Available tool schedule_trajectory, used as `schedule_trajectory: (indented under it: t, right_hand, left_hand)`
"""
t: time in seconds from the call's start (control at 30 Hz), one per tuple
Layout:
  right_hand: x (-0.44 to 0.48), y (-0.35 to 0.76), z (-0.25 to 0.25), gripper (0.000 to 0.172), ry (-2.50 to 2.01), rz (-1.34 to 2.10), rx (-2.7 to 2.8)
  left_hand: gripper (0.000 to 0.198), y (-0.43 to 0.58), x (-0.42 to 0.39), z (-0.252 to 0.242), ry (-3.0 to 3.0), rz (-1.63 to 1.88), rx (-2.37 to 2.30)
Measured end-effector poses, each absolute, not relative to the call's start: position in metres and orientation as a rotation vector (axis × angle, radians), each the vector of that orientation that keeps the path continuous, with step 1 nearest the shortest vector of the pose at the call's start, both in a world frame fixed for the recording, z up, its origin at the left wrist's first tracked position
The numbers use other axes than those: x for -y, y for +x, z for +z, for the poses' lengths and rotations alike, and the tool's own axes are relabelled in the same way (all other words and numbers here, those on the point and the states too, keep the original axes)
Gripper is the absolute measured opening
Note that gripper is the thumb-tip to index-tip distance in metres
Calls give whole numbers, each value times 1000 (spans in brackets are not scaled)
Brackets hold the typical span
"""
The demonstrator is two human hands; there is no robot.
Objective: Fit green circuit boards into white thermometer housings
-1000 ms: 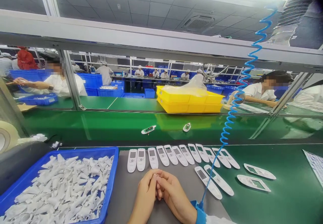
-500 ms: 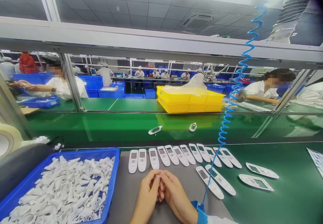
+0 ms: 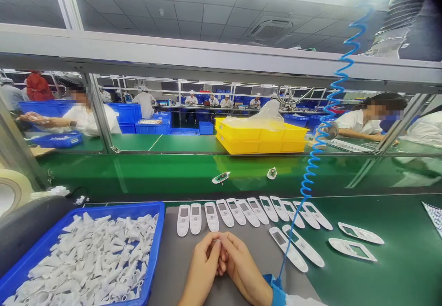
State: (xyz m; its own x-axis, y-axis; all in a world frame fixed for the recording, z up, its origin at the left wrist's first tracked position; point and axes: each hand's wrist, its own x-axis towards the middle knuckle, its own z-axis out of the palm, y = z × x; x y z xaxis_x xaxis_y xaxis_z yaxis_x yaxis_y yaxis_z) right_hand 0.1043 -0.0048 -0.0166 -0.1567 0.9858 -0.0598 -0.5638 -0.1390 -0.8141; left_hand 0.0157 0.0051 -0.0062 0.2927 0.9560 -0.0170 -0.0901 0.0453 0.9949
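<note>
My left hand (image 3: pixel 206 262) and my right hand (image 3: pixel 238 262) meet fingertip to fingertip low in the middle of the view, over a grey mat (image 3: pixel 172 269). Their thumbs and fingers are pressed together; whatever is pinched there is hidden or too small to name. A blue cord band (image 3: pixel 274 290) circles my right wrist. Just beyond my fingers lies a row of white handset-shaped plastic housings (image 3: pixel 212 217), each with a rectangular window and buttons. Two more housings (image 3: pixel 288 250) rest to the right of my right hand. Two open-frame white shells (image 3: pixel 352 249) lie farther right.
At left stands a blue tray (image 3: pixel 157 246) heaped with white funnel-like parts (image 3: pixel 93 255). A green conveyor belt (image 3: pixel 138 172) carries two small circuit-board pieces (image 3: pixel 221 177). Yellow bins (image 3: pixel 260 140) stand behind it. A coiled blue cord (image 3: pixel 311 163) hangs at right. Several co-workers sit beyond.
The two circuit-board pieces have shifted to the right along the belt. My hands keep nearly the same pose. A co-worker's hands at far left have moved slightly.
</note>
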Motion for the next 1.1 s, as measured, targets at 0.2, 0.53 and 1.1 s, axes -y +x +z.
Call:
schedule_trajectory:
  t: [0.2, 0.53, 1.1]
  right_hand:
    - [4, 104, -16, 36, -751, 1613, 773]
    - [5, 102, -17, 38, -730, 1602, 685]
    - [7, 102, -8, 46, -780, 1601, 695]
  left_hand:
    - [37, 15, -6, -8, 1244, 1011, -948]
    - [41, 16, -7, -8, 1250, 984, -932]
    - [29, 17, -5, -6, 1232, 990, -902]
